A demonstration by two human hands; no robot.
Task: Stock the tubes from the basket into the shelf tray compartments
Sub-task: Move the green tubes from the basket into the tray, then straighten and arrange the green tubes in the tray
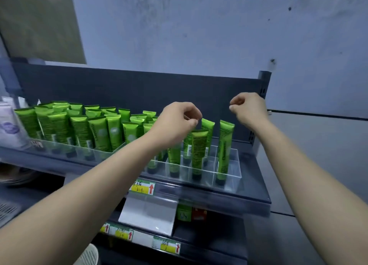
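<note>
Setting each green tube (199, 151) cap-down into one compartment of the clear tray (237, 177) below the fingers matters most. The left hand (177, 123) curls at a crimped top; whether it grips, I cannot tell. The right hand (249, 107) is curled narrow, holding nothing.

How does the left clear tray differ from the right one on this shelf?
The left tray is packed with green tubes; the right tray holds only a few, with some compartments empty. The left tray sits by white items, the right tray near the shelf's end. Both are clear plastic.
</note>
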